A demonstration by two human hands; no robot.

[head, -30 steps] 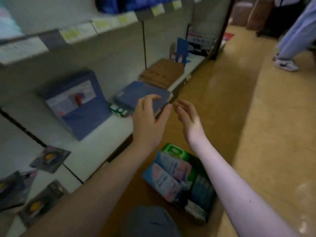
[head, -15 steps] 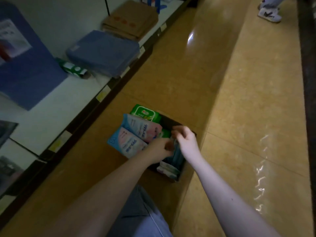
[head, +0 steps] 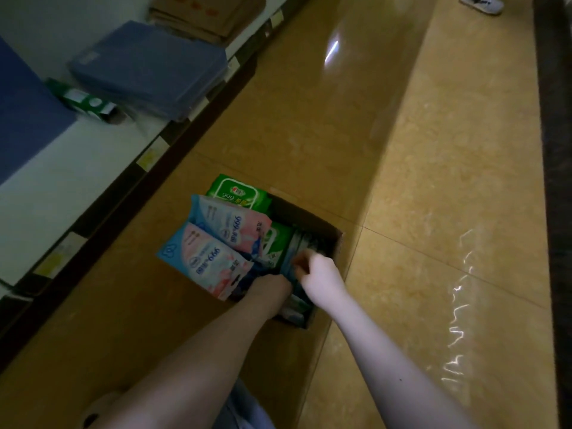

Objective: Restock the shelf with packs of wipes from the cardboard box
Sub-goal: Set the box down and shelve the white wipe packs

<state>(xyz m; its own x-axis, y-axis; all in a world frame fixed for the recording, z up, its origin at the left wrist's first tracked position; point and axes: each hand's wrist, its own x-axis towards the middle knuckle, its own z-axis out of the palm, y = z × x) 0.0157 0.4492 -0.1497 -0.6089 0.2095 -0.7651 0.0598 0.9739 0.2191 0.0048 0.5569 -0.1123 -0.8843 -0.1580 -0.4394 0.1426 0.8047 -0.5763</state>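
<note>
In the brown cardboard box (head: 309, 216), pinches a dark-blue wipes pack (head: 288, 269) with right hand (head: 322, 274). Hides left hand (head: 269, 287) among packs; cannot tell its grip.

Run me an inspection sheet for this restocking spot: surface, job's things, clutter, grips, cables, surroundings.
Surface: glossy tan floor; white shelf at left.
Job's things: open box on floor, holding pink packs, green pack, dark packs.
Clutter: blue stack, flat cardboard, green carton on shelf.
Grips: left hand reaches into box, fingers hidden; right hand pinches dark packs.
Cables: nothing seen.
Surroundings: a shoe far up the aisle.
</note>
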